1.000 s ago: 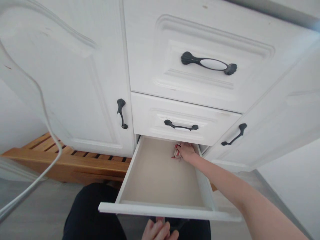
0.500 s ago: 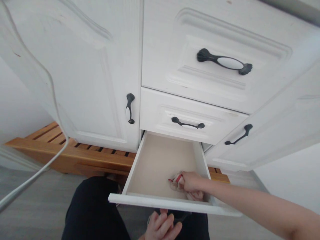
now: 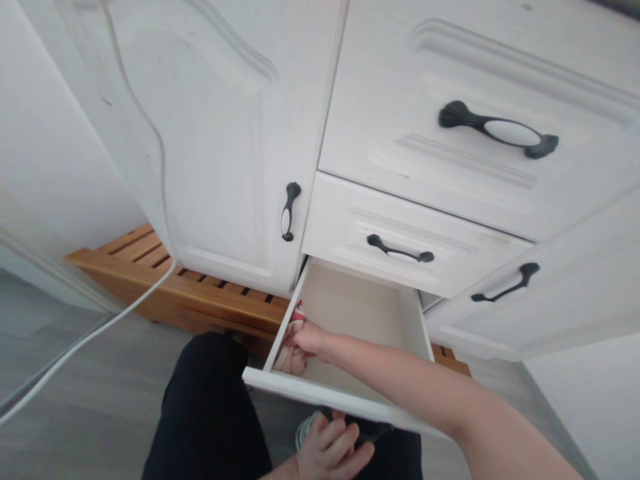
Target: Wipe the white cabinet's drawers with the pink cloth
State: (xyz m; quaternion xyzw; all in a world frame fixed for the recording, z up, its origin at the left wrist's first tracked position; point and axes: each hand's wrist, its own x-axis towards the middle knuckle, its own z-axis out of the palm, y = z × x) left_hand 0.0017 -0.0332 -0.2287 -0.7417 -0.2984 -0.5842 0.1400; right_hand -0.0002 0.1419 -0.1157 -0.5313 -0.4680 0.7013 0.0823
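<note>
Right hand (image 3: 300, 340) presses cloth (image 3: 298, 311) into drawer (image 3: 345, 397) corner.

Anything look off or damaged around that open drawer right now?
Nothing is broken or spilled. The bottom drawer stands pulled out; the right hand presses a red-and-white cloth into its left corner. A white cable hangs loose across the cabinet door.

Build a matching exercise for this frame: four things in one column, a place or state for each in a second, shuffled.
Things:
1. red-and-white crumpled cloth
2. white wooden bottom drawer
3. left hand
4. white cord

Places or states:
A. pulled open
B. beneath the drawer front, by the dark trousers
C. pressed by the right hand against the drawer's left inner wall
D. hanging across the left of the picture

Pairs: 1-C, 2-A, 3-B, 4-D
</note>
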